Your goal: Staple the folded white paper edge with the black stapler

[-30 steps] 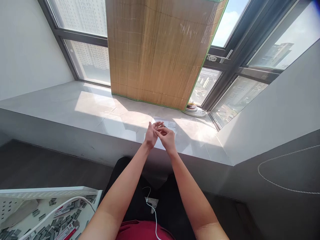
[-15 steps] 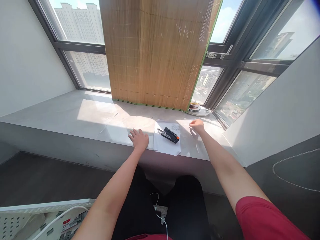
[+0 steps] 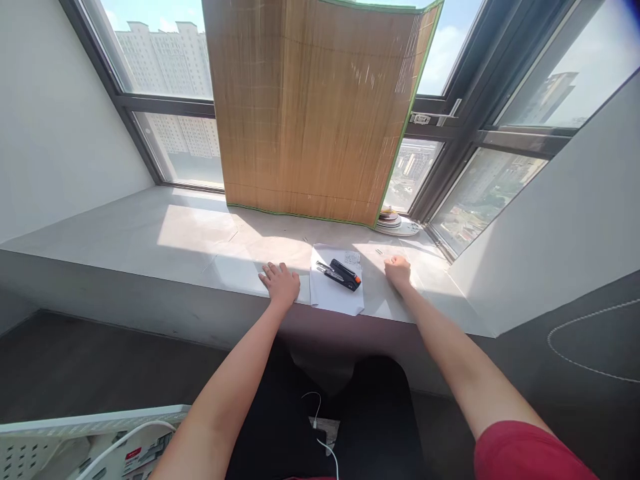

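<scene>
My left hand point(image 3: 281, 283) lies flat on the grey window ledge point(image 3: 150, 233), fingers spread, just left of a white sheet of paper point(image 3: 334, 295). On that paper rests a black stapler with an orange tip point(image 3: 343, 275), lying open. My right hand point(image 3: 399, 272) sits on the ledge to the right of the paper, its fingers curled under with the knuckles up. A tiny metal piece point(image 3: 379, 251) lies on the ledge just beyond that hand.
A bamboo mat point(image 3: 310, 113) stands against the window behind the paper. A small stack of round discs point(image 3: 393, 220) sits at the ledge's back right corner. A white tray with boxes point(image 3: 90, 447) and a white cable lies at lower left.
My hands were together over the paper, then moved apart onto the ledge. Since half a second ago the right hand has pulled back nearer me; the left has stayed.
</scene>
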`<state>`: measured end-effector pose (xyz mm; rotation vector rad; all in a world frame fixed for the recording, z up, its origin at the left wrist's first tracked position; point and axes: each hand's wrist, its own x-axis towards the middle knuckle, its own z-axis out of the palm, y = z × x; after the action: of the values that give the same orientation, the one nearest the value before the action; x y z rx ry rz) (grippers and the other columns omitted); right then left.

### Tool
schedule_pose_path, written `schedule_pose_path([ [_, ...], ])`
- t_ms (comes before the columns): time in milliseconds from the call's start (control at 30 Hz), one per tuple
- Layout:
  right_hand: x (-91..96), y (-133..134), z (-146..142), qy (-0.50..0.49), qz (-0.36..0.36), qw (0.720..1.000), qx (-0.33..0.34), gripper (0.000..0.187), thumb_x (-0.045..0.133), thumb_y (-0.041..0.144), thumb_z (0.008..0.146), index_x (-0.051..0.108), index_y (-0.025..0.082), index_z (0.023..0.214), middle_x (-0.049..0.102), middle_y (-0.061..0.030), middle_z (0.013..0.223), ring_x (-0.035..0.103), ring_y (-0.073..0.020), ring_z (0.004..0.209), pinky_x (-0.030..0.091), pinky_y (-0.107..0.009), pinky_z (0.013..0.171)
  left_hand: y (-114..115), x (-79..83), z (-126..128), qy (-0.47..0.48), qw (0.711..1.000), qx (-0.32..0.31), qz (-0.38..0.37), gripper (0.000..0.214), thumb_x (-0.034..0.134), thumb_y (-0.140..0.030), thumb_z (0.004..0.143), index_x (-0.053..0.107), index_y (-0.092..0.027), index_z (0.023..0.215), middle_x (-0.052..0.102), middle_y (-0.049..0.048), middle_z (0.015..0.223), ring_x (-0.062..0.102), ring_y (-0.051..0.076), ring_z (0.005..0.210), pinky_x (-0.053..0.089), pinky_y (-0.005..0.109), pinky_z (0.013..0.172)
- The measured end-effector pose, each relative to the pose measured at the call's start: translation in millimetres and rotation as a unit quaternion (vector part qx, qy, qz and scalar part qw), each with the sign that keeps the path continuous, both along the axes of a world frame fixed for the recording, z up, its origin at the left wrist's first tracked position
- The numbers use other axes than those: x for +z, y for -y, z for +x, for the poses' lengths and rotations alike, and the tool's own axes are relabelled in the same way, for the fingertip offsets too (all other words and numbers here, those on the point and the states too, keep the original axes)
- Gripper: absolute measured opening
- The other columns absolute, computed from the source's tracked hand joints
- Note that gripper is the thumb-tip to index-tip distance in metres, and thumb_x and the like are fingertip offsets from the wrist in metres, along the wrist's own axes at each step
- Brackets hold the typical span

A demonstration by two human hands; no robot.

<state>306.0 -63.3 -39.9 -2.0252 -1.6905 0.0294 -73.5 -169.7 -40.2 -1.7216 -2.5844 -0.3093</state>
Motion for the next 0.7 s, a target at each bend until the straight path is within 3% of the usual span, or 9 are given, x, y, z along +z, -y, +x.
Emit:
schedule_pose_path([
  [100,-7.5,41.0,-9.1,0.056,-0.063,0.996,0.022,0.027,0.049,0.027,0.1,0.072,0.017,0.091,0.07,-0.0142,0.096,0.063,-0.0276,0.098,0.046,-0.036,0.087,-2.9,0.1,1.6,-0.008,1.0,0.005,-0.007,0.065,0.035,-0.045,0.107,0.05,-0.009,0.16,0.036,0.0313,0.172,0.028,0.051,0.162,0.025,0.069,0.127],
  [267,-3.5,81.7,-28.6,0.137,-0.097,0.984,0.061,0.035,0.036,0.028,0.108,0.069,0.017,0.109,0.066,-0.0168,0.117,0.06,-0.0304,0.115,0.044,-0.042,0.098,-20.8,5.9,-4.4,-0.012,1.0,-0.008,-0.004,0.054,0.038,-0.038,0.106,0.058,-0.009,0.147,0.049,0.0306,0.159,0.043,0.051,0.149,0.039,0.066,0.116],
  [367,1.7,82.3,-31.7,0.133,-0.107,0.983,0.063,0.034,0.036,0.027,0.107,0.069,0.017,0.108,0.066,-0.0161,0.116,0.06,-0.0307,0.114,0.043,-0.043,0.099,-47.0,13.5,-15.4,0.004,0.996,-0.087,0.019,0.043,0.037,-0.024,0.105,0.062,-0.01,0.138,0.057,0.0271,0.147,0.056,0.039,0.135,0.048,0.05,0.107],
  [467,1.5,78.1,-29.7,0.129,-0.1,0.984,0.065,0.034,0.037,0.028,0.107,0.07,0.017,0.105,0.066,-0.0159,0.114,0.061,-0.0308,0.113,0.043,-0.042,0.097,-78.1,18.4,-23.6,0.031,0.983,-0.176,0.044,0.039,0.042,-0.016,0.102,0.065,-0.012,0.133,0.062,0.0225,0.141,0.061,0.033,0.129,0.049,0.042,0.106],
  [600,-4.2,75.1,-26.4,0.12,-0.093,0.986,0.066,0.032,0.041,0.028,0.107,0.07,0.018,0.1,0.067,-0.015,0.109,0.063,-0.0294,0.109,0.042,-0.04,0.093,-108.6,17.0,-22.3,0.033,0.978,-0.199,0.057,0.04,0.041,-0.014,0.103,0.069,-0.014,0.131,0.066,0.0208,0.138,0.06,0.031,0.133,0.046,0.043,0.113],
  [700,-7.3,73.6,-26.0,0.12,-0.087,0.987,0.064,0.031,0.042,0.028,0.107,0.07,0.018,0.097,0.067,-0.0145,0.107,0.063,-0.0291,0.108,0.042,-0.04,0.092,-124.8,14.6,-17.8,0.025,0.972,-0.229,0.048,0.052,0.038,-0.01,0.1,0.064,-0.016,0.145,0.059,0.0185,0.157,0.055,0.031,0.144,0.043,0.046,0.118],
])
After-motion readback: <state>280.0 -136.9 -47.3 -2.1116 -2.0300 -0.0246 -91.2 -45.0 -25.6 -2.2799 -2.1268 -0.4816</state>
